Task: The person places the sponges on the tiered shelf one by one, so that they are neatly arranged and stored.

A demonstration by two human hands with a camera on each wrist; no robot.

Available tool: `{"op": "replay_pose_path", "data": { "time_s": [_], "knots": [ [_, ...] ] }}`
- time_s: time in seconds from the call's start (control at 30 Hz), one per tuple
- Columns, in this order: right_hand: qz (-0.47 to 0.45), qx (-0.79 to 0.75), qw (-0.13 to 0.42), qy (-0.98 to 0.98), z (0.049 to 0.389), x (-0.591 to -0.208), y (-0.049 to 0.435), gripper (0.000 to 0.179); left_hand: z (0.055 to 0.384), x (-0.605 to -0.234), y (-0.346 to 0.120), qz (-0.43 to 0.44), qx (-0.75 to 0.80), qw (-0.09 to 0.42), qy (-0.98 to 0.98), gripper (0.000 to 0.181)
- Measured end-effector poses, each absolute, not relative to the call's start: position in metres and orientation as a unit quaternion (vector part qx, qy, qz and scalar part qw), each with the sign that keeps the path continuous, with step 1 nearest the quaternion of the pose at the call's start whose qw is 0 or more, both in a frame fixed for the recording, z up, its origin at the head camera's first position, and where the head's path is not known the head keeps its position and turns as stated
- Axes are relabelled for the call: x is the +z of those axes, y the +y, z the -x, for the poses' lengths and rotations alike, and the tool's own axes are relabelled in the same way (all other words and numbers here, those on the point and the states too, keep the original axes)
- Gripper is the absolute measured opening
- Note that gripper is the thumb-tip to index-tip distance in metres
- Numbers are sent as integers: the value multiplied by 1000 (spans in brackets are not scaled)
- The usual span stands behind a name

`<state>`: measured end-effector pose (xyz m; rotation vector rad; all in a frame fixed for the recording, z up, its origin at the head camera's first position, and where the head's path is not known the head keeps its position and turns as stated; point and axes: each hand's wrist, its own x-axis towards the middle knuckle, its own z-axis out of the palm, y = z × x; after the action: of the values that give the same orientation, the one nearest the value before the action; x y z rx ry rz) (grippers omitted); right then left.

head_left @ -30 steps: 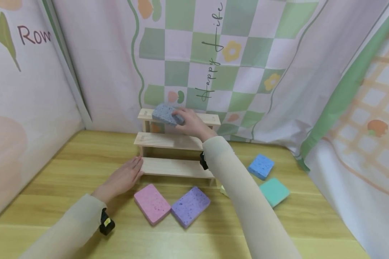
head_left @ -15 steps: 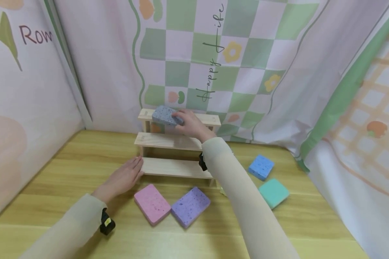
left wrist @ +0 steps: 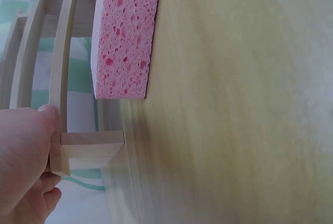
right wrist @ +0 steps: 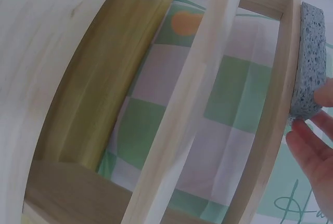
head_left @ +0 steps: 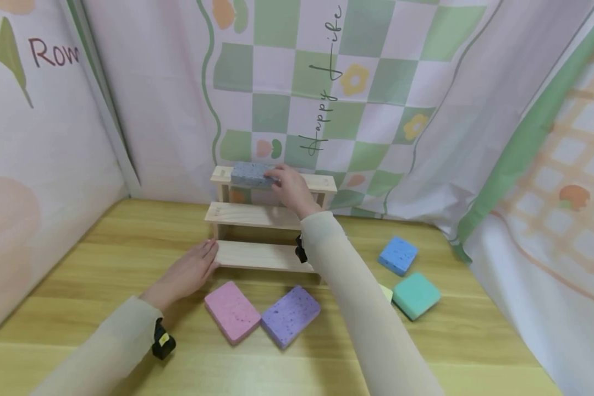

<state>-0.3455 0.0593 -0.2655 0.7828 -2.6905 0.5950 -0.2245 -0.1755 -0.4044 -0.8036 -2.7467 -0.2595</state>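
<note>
A three-tier wooden display rack (head_left: 257,255) stands near the back of the table. Flat on its top step, towards the left end, lies a grey-blue speckled sponge (head_left: 249,172). My right hand (head_left: 294,191) pinches the right end of this sponge; the right wrist view shows the thumb on its front face (right wrist: 310,57) and the other fingers at its end. With my left hand (head_left: 190,270) I grip the left end of the lowest step. The left wrist view has the thumb on the board's edge (left wrist: 61,78) and fingers curled behind it.
A pink sponge (head_left: 232,312) and a purple sponge (head_left: 291,316) lie in front of the rack, corners close together. To the right are a blue sponge (head_left: 398,256), a teal sponge (head_left: 416,296) and a yellow one (head_left: 386,292), partly hidden by my right sleeve. A patterned curtain (head_left: 272,113) hangs behind.
The grey-blue sponge has turned from a slant to lie along the top step. My right forearm has shifted left, showing more of the yellow sponge. My left hand has stayed put.
</note>
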Motion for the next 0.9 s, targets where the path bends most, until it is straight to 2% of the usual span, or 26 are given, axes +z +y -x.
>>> {"op": "replay_pose_path", "data": {
  "time_s": [0.57, 0.9],
  "knots": [
    [-254, 214, 150, -931, 351, -266, 48, 30, 226, -406, -175, 273, -86, 124, -950, 49],
    [-278, 191, 164, -927, 352, -267, 42, 33, 226, -405, -175, 276, -89, 130, -948, 49]
  ]
}}
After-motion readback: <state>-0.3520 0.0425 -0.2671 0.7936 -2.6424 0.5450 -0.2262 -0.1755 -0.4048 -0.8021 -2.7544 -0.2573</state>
